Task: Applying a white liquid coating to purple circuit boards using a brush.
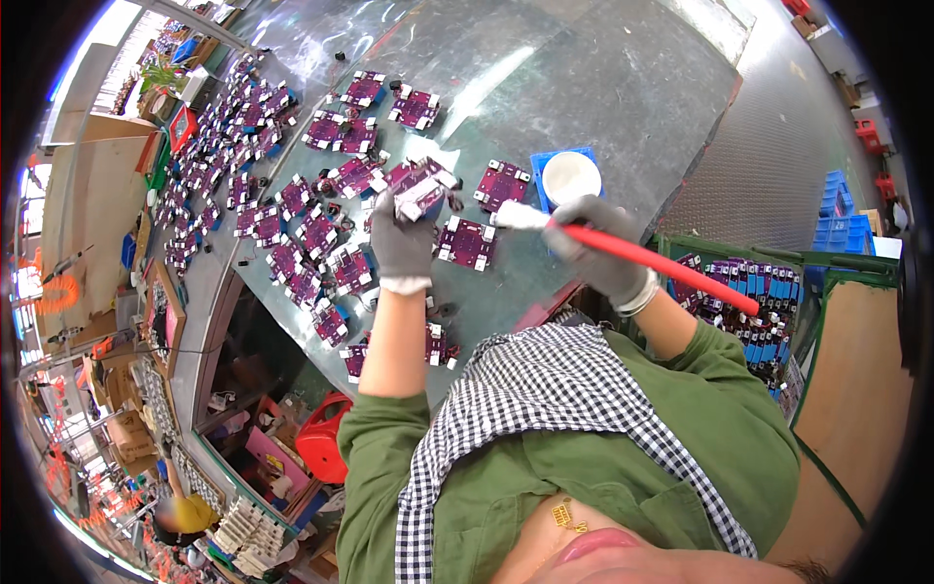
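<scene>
A grey glove covers my left hand point(401, 245), whose fingers are closed on a purple circuit board point(420, 187) with white connectors, lifted above the table. My right hand point(605, 251), also gloved, grips a brush point(671, 265) with a long red handle and pale bristles. Its bristle end points left toward the held board, with a gap between them. Just beyond my right hand, a round white tub point(572, 179) sits in a small blue bin point(538, 167). Two loose purple boards point(502, 185) lie flat between my hands.
Many more boards point(317, 232) spread over the grey-green table point(623, 92) to the left and far left. A green-edged crate point(749, 292) packed with boards stands at right. A red stool point(325, 438) is below the table at left. Blue crates point(843, 234) stand far right.
</scene>
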`<state>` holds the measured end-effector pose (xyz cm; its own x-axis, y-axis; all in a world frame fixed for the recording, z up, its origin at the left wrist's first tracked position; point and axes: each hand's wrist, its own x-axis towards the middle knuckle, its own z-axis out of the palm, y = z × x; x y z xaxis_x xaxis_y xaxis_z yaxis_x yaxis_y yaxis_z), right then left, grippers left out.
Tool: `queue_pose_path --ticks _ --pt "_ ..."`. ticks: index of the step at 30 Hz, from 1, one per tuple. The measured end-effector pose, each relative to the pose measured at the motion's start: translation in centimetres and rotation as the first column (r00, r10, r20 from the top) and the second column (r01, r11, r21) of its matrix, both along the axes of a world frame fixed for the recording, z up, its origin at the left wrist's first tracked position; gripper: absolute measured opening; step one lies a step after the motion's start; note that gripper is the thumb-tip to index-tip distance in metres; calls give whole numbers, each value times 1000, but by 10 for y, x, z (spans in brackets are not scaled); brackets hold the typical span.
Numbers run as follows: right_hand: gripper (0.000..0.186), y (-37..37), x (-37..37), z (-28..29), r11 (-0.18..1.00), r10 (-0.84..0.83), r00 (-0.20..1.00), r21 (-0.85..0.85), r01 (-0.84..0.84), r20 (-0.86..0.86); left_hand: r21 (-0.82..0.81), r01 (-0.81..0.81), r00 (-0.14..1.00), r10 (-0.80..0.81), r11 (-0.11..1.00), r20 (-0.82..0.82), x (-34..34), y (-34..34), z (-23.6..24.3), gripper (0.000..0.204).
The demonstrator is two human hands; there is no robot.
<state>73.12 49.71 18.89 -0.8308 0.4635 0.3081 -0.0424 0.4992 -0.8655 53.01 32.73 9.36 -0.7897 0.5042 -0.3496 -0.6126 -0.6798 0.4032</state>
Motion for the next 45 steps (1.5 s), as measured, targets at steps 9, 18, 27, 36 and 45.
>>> queue_pose_path --ticks 9,18,27,36,45 --pt "14 83 15 -30 807 -146 945 588 -59 294 -838 228 944 -322 495 67 -39 54 -86 60" --pt "17 81 14 -21 693 -116 989 721 16 89 -926 -311 52 -977 -213 208 -1 136 -51 69" --pt "19 71 -5 15 975 20 1000 -223 -22 -10 -965 -8 539 -812 261 -224 -22 69 -9 53" --pt "9 29 -40 37 934 260 964 -240 -264 -50 -788 108 722 -593 606 -357 37 -16 96 35" --pt "5 14 -35 46 918 295 955 -275 -287 -13 -705 3 872 -347 709 -346 56 -48 104 35"
